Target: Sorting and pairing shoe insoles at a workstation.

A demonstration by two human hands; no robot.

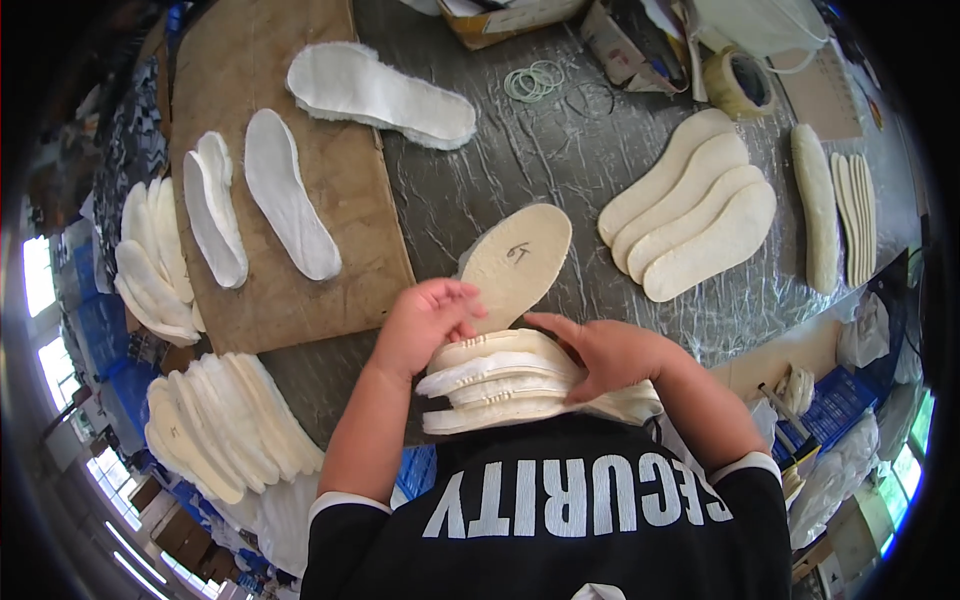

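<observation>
A cream insole with a handwritten mark lies tilted on the table in front of me, its lower end next to my hands. My left hand is closed, with its fingertips at that insole's lower left edge. Against my body is a stack of fleecy insoles, cream and white, lying on their sides. My right hand straddles the right part of this stack, thumb on the near side. Its index finger stretches toward the lower end of the marked insole.
A brown board carries white insoles, and a fleecy one overlaps its edge. Four-finger-wide cream insoles fan out at right, near upright ones. Tape and rubber bands lie at the back. Insole piles stand left.
</observation>
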